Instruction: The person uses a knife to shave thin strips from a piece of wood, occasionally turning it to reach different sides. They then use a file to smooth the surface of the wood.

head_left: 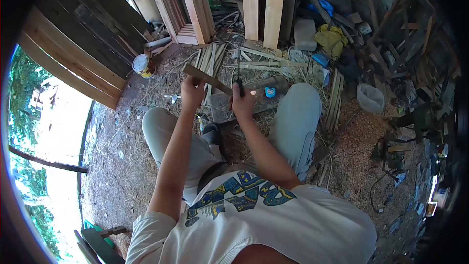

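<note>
My left hand (192,92) is closed around a short flat strip of wood (207,78), near its left end. The strip slants down to the right, and its far end reaches my right hand (242,102). My right hand is wrapped round a black-handled tool (239,86) with a narrow blade pointing away from me; its exact kind is not clear. Below and beyond the hands a worn wooden board (222,111) lies on the ground between my knees. A blue tape measure (269,92) rests at the board's right side.
Thin wood strips (210,58) lie in bundles ahead. Upright planks (251,7) and a wooden frame (195,10) stand behind them. A paint can (142,65) is at the left. To the right are a white plastic bag (370,98), wood shavings (359,142) and piled scrap.
</note>
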The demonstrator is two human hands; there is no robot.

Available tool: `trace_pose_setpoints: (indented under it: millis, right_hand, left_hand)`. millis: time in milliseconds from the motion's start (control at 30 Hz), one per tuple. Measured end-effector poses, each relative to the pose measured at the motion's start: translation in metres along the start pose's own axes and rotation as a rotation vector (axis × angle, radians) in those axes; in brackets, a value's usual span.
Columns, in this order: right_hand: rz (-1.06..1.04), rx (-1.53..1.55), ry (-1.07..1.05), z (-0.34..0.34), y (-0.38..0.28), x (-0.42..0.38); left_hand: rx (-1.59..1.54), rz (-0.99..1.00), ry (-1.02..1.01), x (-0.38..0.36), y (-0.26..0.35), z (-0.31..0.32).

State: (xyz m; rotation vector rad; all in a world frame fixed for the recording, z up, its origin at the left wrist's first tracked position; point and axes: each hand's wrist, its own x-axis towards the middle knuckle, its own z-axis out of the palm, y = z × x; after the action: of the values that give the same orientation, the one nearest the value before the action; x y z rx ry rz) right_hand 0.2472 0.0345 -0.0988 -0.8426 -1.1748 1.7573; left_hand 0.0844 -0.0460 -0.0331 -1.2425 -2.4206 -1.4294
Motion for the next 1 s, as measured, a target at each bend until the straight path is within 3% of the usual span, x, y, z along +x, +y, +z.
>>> trace_pose_setpoints:
  millis: [100, 333, 500, 567, 633, 767, 867, 967, 1000]
  right_hand:
    - [0.041, -0.065, -0.106, 0.001, -0.001, -0.010]
    - [0.107, -0.163, -0.116, -0.010, -0.001, -0.007]
    - [-0.009, -0.100, -0.079, -0.019, 0.022, 0.006]
    - [0.083, -0.040, -0.099, -0.022, 0.022, 0.000]
    - [-0.031, 0.052, -0.209, -0.022, 0.019, -0.003]
    - [0.010, 0.124, -0.184, -0.015, 0.021, -0.009]
    - [0.026, -0.004, -0.099, -0.005, 0.009, -0.019]
    - [0.034, 0.045, -0.095, 0.015, -0.001, -0.035]
    - [0.067, -0.062, -0.100, 0.016, 0.005, -0.038]
  left_hand:
    - [-0.005, -0.011, 0.001, 0.002, 0.000, 0.000]
    - [-0.080, -0.021, -0.067, 0.017, 0.003, 0.010]
    - [0.076, 0.057, -0.095, 0.033, 0.008, 0.006]
    - [0.103, 0.001, -0.144, 0.047, 0.001, 0.001]
    - [0.123, -0.031, -0.188, 0.061, -0.012, -0.003]
    - [0.019, 0.138, -0.334, 0.076, -0.024, -0.015]
    - [-0.338, 0.232, -0.158, 0.074, -0.018, -0.019]
    - [-0.899, 0.165, 0.136, 0.069, -0.005, -0.026]
    - [-1.091, 0.078, 0.132, 0.070, -0.001, -0.034]
